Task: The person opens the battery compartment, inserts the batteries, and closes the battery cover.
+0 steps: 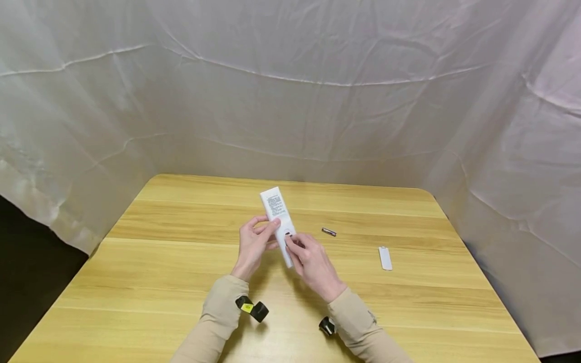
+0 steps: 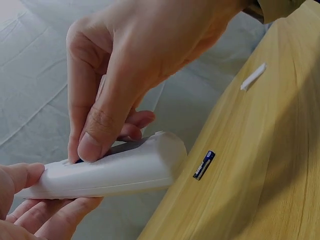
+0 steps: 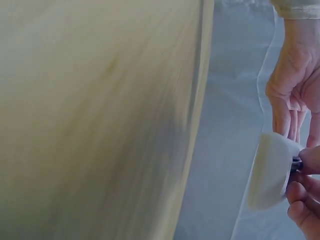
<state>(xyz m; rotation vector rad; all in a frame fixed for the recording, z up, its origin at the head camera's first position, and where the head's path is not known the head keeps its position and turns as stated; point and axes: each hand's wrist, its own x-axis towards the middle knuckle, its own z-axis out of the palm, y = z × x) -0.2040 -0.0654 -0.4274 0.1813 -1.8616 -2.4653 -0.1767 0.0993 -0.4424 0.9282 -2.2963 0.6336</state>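
Observation:
A white remote control [image 1: 275,203] is held above the table, its back with a printed label turned up. My left hand [image 1: 255,243] grips it at the side, thumb on the back and the other fingers underneath. At the lower part of the back, my right hand [image 1: 316,265] pinches a dark battery [image 3: 297,164] at the battery compartment. Fingers mostly cover this battery, so how far in it sits cannot be told. Another battery [image 1: 329,232], dark blue and silver, lies on the table to the right. Farther right lies the white battery cover [image 1: 385,258].
The wooden table [image 1: 159,272] has rounded far corners. Pale grey cloth [image 1: 290,116] hangs behind it and on both sides. A black wrist device [image 1: 252,308] is strapped to the left sleeve, and another [image 1: 327,326] to the right one.

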